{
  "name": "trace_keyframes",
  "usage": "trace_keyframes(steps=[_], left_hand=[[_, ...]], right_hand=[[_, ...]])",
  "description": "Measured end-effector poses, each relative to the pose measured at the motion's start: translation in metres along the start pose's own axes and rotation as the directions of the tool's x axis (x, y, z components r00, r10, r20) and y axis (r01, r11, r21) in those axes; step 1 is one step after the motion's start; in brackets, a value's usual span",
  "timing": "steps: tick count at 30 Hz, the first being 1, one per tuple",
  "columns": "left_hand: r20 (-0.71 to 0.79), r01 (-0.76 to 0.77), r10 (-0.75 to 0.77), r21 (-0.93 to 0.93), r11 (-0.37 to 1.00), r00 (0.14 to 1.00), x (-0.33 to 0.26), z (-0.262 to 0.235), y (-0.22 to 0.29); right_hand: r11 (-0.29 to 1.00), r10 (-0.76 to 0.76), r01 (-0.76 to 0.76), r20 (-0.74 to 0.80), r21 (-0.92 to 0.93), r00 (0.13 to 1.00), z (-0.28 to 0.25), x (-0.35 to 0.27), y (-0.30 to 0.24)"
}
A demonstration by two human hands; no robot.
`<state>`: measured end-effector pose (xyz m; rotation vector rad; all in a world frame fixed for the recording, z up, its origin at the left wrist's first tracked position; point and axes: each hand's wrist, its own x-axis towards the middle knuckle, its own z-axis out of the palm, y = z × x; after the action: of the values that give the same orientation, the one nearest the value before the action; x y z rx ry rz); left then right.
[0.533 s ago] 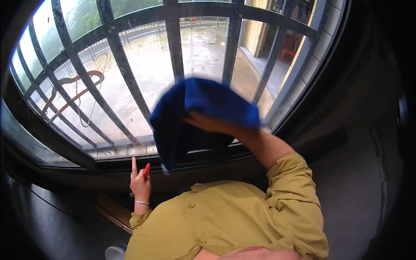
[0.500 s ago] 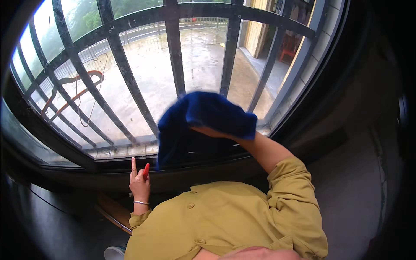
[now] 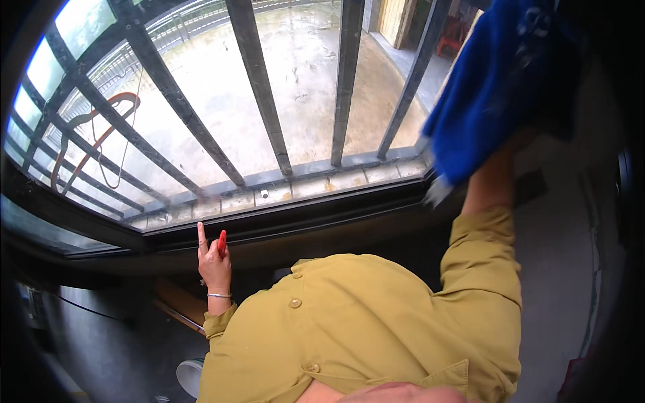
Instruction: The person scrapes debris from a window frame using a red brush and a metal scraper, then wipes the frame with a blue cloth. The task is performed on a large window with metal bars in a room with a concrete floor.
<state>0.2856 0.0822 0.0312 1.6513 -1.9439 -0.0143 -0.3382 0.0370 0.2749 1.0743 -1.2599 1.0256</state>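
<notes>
A blue cloth (image 3: 480, 101) with a pale frayed edge covers my right hand (image 3: 516, 142) at the upper right, by the right side of the window. Only a dark, blurred part of the hand shows under it, and the fingers are hidden. At the lower left edge of the window, my left hand (image 3: 215, 265) points its index finger up at the black window frame (image 3: 282, 221). A small red object (image 3: 222, 242), its kind unclear, sticks up from the other, curled fingers. The window glass (image 3: 302, 87) lies ahead of me.
Dark metal bars (image 3: 259, 87) run behind the glass. A brown-edged hanger (image 3: 101, 138) hangs among them at left. Below left are a wooden board (image 3: 181, 302) and a white bucket (image 3: 190, 377). A tiled ledge (image 3: 302, 190) runs along the bars' foot.
My right hand has swept the blue cloth from the middle of the window to its upper right side. My left hand keeps its pose by the frame. The view has shifted slightly.
</notes>
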Motion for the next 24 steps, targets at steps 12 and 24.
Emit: trace_keyframes(steps=[12,24], left_hand=[[-0.004,-0.059,0.059,0.051,0.997,0.998,0.002,-0.002,-0.003],[0.017,-0.079,0.078,0.082,0.993,0.997,0.000,0.001,-0.002]], right_hand=[[0.782,0.307,-0.478,0.420,0.399,0.854,-0.057,-0.271,-0.150],[0.645,-0.300,-0.134,0.411,0.752,0.861,-0.108,-0.219,-0.276]])
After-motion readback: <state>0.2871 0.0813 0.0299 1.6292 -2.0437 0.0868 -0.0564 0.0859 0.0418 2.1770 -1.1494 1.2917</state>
